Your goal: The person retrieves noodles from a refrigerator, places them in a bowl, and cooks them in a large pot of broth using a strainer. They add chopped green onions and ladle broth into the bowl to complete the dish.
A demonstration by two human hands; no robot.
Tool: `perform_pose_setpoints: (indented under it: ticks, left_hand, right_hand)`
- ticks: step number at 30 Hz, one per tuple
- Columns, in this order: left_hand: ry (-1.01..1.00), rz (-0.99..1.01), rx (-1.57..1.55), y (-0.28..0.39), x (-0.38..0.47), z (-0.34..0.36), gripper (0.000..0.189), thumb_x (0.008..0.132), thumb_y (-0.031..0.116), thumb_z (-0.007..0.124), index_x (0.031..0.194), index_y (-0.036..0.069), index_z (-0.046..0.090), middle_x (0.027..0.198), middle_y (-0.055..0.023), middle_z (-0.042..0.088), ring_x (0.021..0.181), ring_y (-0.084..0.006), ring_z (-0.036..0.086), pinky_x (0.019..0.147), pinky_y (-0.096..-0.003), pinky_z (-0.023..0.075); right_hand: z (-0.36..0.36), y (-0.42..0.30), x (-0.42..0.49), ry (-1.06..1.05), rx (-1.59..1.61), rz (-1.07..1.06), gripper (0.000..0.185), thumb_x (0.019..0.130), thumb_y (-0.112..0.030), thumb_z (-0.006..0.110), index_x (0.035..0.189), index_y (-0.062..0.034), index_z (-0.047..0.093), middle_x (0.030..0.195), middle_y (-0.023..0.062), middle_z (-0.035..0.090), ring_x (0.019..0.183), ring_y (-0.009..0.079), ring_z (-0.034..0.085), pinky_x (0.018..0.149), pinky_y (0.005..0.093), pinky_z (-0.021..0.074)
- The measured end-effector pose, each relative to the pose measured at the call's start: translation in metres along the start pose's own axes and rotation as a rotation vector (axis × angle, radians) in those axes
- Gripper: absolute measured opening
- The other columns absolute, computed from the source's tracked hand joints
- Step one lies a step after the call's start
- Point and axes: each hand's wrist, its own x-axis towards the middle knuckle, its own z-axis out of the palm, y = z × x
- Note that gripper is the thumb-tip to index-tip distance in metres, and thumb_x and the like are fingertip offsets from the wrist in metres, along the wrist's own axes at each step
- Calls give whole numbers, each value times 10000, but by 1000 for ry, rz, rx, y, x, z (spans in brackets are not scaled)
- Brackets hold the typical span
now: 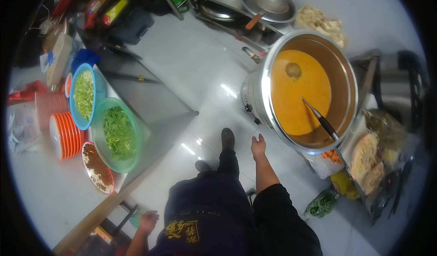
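Note:
My right hand [258,147] hangs over the tiled floor, empty, its fingers loosely apart. It is nearest to a large steel stockpot [266,95], but does not touch it. Orange-yellow broth [290,102] partly fills the pot. A long dark handle [327,126] slants up out of the broth to the rim; what is at its lower end is hidden. A round brownish thing [293,70] shows at the broth's surface. Low on the other side, my left hand [149,222] hangs beside my dark apron [205,218], loosely curled with nothing seen in it.
On the left table stand a blue basket [104,89] of chopped greens, a green basket [135,157] of leafy herbs, a plate of brown seasoning [99,167] and stacked orange-rimmed bowls [66,136]. Pans [268,2] sit behind the pot. Bagged greens [321,204] lie at right.

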Motion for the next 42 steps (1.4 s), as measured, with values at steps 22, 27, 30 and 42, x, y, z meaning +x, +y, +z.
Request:
perform_pose_setpoints:
  ticks: [22,27,30,42]
  left_hand:
    - [-151,468,731,-28,-18,-5,352,916,99,671,1252,-7,686,992,-102,770,802,-145,727,718,-287,594]
    - [19,-63,201,0,-25,14,338,913,141,710,1230,25,698,1017,-98,756,783,-155,716,720,-289,586]
    - [-28,-112,227,-12,-21,1,309,961,149,674,1228,-6,696,1140,-111,762,934,-160,747,806,-316,618]
    - [-1,-43,211,-8,6,7,326,988,184,658,1249,-5,710,1147,-127,760,981,-186,744,906,-300,574]
  right_hand:
    - [115,19,122,-170,1968,-29,291,1001,-386,609,841,-144,604,698,-32,547,591,140,505,604,332,500]
    - [152,-40,161,275,1643,464,404,1109,-437,372,1180,-81,549,884,58,637,678,217,560,693,399,497]
    - [181,-21,206,282,1750,426,355,1099,-402,439,1197,-95,589,956,27,652,815,188,607,807,406,516]
    - [120,-40,130,-123,1684,507,409,1073,-506,434,784,-228,513,570,-47,409,435,162,321,552,366,356]
